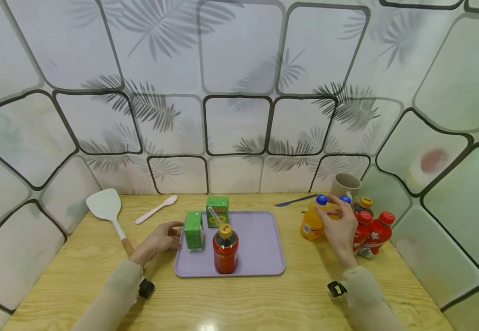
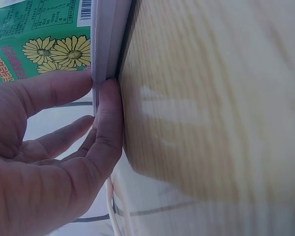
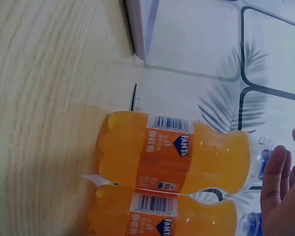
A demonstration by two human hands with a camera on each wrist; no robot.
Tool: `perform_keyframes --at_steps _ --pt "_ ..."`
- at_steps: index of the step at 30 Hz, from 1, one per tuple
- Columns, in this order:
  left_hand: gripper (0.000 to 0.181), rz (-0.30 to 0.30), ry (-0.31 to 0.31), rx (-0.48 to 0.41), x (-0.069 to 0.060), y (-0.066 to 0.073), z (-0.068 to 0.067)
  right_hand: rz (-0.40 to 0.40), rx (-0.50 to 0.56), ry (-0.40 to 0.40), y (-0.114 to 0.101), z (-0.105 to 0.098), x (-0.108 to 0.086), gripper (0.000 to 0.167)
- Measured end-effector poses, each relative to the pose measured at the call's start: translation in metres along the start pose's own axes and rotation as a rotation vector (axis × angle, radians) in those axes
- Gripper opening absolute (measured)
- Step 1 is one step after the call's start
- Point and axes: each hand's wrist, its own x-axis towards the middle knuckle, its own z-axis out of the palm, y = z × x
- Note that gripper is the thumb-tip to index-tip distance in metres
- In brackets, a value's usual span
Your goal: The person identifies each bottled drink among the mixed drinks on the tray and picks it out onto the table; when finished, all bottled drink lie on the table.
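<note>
My left hand [image 1: 162, 241] pinches the left rim of a lilac tray [image 1: 260, 243]; in the left wrist view, thumb and finger meet on its edge. On the tray are two green drink cartons [image 1: 194, 231] and a dark drink bottle [image 1: 225, 250] with a red label and gold cap. At the right, my right hand [image 1: 340, 227] is by the blue caps of two orange soda bottles [image 3: 167, 152]. In the right wrist view its fingers [image 3: 275, 177] are extended beside the caps and curl round neither; whether they touch is unclear.
Red-capped bottles [image 1: 380, 234] and a gold-capped bottle [image 1: 364, 206] crowd the right side, with a mug [image 1: 345, 185] behind. A dark knife [image 1: 295, 201] lies at the back. A pink spoon [image 1: 156, 210] and white spatula [image 1: 106, 205] lie left of the tray.
</note>
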Motion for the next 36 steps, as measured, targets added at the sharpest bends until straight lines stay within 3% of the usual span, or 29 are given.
perform_keyframes --at_steps 4,8,13,18,20,28,36 --pt "0.071 -0.003 0.002 -0.002 0.001 -0.001 0.0 -0.02 0.039 -0.031 -0.005 0.004 -0.001 0.031" --pt "0.071 -0.006 0.002 0.001 0.001 0.0 0.001 0.005 0.064 -0.135 -0.012 0.008 -0.007 0.023" --pt "0.071 -0.01 0.002 0.004 0.001 0.002 0.002 0.088 0.114 -0.327 -0.023 0.017 -0.019 0.024" --pt "0.07 -0.008 0.003 0.002 0.001 0.002 0.002 0.117 0.155 -0.502 -0.046 0.027 -0.034 0.025" --pt "0.07 0.0 0.002 0.007 0.001 0.002 0.002 0.119 0.175 -0.545 -0.051 0.033 -0.039 0.024" --pt "0.067 -0.005 0.011 0.011 0.001 -0.001 0.001 0.183 0.299 -0.714 -0.033 0.064 -0.062 0.026" --pt "0.069 -0.001 -0.006 0.013 0.003 -0.001 0.002 0.217 0.355 -0.864 -0.05 0.078 -0.08 0.038"
